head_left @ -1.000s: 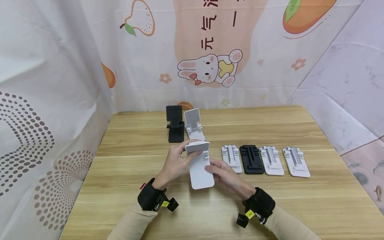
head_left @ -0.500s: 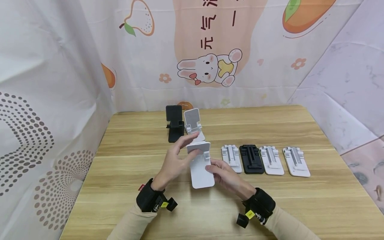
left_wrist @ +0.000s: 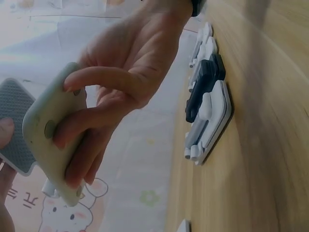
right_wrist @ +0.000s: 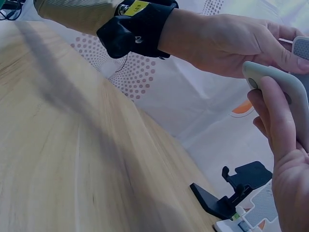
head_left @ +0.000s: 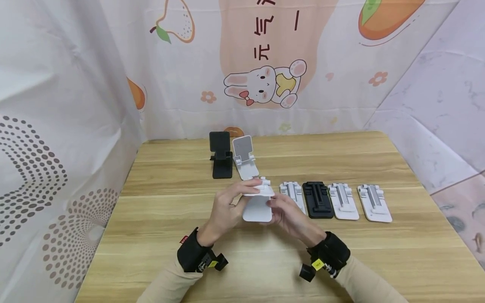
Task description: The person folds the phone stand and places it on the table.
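Note:
Above the table, both hands hold a white folding phone stand (head_left: 257,210). My left hand (head_left: 227,206) pinches its grey-padded upper panel (left_wrist: 17,121) between thumb and fingers. My right hand (head_left: 293,219) grips the side of the base, its fingers (left_wrist: 91,79) spread across the underside, where round feet show. The panel stands at an angle to the base in the left wrist view. Behind the hands, an unfolded black phone stand (head_left: 221,155) and an unfolded white phone stand (head_left: 244,155) stand side by side.
To the right lies a row of folded phone stands: a white one (head_left: 291,193), a black one (head_left: 318,200), another white one (head_left: 343,202) and a rightmost white one (head_left: 374,203). A printed curtain (head_left: 170,84) hangs along the table's back edge.
The held stand has tipped so its base looks shorter and its upper panel edge-on in the head view. My left fingers, lifted half a second ago, lie back on the panel.

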Demonstrator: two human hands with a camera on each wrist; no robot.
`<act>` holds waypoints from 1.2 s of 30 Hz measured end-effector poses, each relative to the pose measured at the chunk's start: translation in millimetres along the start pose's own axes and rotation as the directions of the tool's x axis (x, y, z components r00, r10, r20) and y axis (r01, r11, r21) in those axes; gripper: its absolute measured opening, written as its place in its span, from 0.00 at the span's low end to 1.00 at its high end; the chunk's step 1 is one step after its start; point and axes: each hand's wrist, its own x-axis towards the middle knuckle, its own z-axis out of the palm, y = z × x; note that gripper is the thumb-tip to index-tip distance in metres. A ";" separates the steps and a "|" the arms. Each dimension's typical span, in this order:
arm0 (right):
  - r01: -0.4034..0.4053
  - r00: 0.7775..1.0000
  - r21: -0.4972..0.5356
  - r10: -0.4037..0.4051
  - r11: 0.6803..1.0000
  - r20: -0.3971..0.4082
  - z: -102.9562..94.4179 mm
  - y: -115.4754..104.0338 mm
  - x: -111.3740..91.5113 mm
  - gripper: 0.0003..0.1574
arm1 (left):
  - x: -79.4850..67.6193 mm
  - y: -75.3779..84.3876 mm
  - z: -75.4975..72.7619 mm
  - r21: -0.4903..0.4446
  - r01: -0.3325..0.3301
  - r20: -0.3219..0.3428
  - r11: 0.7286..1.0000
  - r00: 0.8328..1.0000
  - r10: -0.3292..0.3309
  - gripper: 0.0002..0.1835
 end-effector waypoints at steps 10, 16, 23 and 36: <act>0.023 1.000 0.000 -0.023 1.000 -0.001 -1.6 -3.4 -3.5 0.32 | -11.9 -2.8 -8.4 -0.065 0.105 0.046 0.992 0.994 -0.103 0.27; 0.083 0.996 0.009 -0.083 0.997 0.040 -2.4 -5.3 -3.1 0.24 | -23.2 -1.4 -14.1 -0.226 0.525 0.055 0.821 0.848 -0.527 0.31; 0.073 0.997 -0.119 -0.069 0.990 0.035 -0.6 -6.8 -5.2 0.37 | -14.5 1.3 -13.3 -0.338 0.848 0.388 0.408 0.521 -0.761 0.36; 0.059 0.997 -0.085 -0.054 0.995 0.055 -2.6 -4.3 -5.5 0.32 | -16.4 -2.0 -8.2 -0.363 0.852 0.403 0.377 0.508 -0.762 0.31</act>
